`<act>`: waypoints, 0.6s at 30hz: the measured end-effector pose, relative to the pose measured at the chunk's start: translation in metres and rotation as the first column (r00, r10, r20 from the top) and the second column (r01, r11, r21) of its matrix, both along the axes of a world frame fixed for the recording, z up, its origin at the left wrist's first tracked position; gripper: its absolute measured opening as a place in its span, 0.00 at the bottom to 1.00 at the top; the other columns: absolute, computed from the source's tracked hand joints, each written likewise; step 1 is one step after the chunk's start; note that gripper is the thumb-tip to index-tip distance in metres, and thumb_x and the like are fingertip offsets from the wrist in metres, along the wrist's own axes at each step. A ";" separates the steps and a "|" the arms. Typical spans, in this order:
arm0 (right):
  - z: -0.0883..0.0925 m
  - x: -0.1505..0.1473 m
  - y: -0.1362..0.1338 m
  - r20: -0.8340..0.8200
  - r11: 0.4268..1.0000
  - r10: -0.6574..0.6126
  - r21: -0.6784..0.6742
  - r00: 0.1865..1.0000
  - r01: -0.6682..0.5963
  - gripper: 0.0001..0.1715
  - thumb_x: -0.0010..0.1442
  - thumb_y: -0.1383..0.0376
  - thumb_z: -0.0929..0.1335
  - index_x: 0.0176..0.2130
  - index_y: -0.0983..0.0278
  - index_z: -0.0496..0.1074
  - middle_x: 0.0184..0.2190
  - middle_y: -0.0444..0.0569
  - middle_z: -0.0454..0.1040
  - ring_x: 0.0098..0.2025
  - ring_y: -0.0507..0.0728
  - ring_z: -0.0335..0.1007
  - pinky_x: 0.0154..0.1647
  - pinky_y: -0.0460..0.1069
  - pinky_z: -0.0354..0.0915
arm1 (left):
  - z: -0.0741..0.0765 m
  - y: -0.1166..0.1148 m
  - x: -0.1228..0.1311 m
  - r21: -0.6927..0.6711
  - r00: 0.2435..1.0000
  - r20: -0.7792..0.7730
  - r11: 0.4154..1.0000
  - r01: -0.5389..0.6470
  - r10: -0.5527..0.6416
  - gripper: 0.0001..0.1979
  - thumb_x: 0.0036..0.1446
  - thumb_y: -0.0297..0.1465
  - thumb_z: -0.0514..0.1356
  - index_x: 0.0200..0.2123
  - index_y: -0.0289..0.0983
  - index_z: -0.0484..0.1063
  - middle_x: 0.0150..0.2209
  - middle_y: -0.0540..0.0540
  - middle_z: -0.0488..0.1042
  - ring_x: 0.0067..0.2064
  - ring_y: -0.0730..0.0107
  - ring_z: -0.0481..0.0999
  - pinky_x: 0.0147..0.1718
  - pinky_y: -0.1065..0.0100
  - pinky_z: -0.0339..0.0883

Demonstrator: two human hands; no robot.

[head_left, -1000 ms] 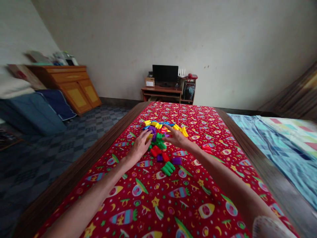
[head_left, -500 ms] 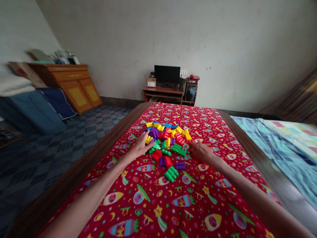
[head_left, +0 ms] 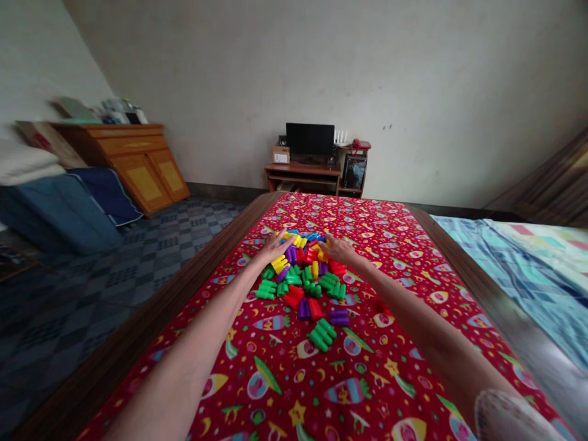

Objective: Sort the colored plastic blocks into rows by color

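A loose pile of ribbed plastic toy blocks (head_left: 294, 275) in green, red, yellow, purple and blue lies on a red patterned cloth (head_left: 275, 380). At the pile's far left edge is my left hand (head_left: 275, 245), fingers stretched over yellow and blue blocks. My right hand (head_left: 339, 250) reaches the far right edge, its fingers apart and partly covering yellow and red blocks. Both hands look open, cupped round the far side. Nearest me lies a green block (head_left: 323, 334), with a purple block (head_left: 339, 317) just behind it. A red block (head_left: 383, 308) is partly hidden by my right forearm.
The cloth covers a long table with dark wooden edges (head_left: 215, 245). A bed (head_left: 528, 275) stands close on the right. Beyond the table are a desk with a monitor (head_left: 310, 141) and, at left, a wooden cabinet (head_left: 138, 159).
Both hands have moved farther forward, and the right has swung inward over the pile's far edge. A green block now shows at the left, where my left hand was covering.
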State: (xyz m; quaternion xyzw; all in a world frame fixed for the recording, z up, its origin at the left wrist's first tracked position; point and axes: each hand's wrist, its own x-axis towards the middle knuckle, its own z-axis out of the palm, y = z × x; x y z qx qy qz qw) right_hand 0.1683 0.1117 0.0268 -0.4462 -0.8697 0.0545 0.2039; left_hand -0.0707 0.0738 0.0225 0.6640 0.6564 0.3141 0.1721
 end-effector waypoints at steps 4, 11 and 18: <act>-0.010 -0.021 -0.017 -0.070 0.987 -0.001 -0.163 0.998 -0.011 0.23 0.66 0.54 0.63 0.55 0.63 0.70 0.43 0.57 0.78 0.46 0.62 0.75 0.47 0.55 0.68 | 0.009 -0.004 0.015 -0.023 0.976 0.056 0.977 0.212 -0.210 0.35 0.53 0.55 0.56 0.54 0.36 0.73 0.57 0.39 0.73 0.62 0.53 0.67 0.60 0.59 0.59; 0.009 -0.017 -0.051 -0.515 0.864 0.179 -0.325 0.838 -0.384 0.28 0.65 0.52 0.64 0.59 0.63 0.67 0.50 0.54 0.76 0.50 0.61 0.73 0.48 0.54 0.69 | 0.032 -0.060 0.018 0.027 0.910 0.211 0.933 0.360 -0.357 0.41 0.52 0.57 0.57 0.62 0.37 0.64 0.61 0.42 0.68 0.62 0.52 0.66 0.58 0.60 0.64; 0.033 0.000 0.001 -0.325 0.957 0.058 -0.251 0.944 -0.145 0.27 0.68 0.55 0.61 0.59 0.67 0.67 0.39 0.54 0.80 0.40 0.59 0.78 0.44 0.54 0.71 | 0.043 -0.116 0.000 0.072 0.854 0.246 0.887 0.456 -0.459 0.38 0.61 0.50 0.53 0.69 0.44 0.47 0.69 0.38 0.55 0.58 0.54 0.72 0.54 0.56 0.69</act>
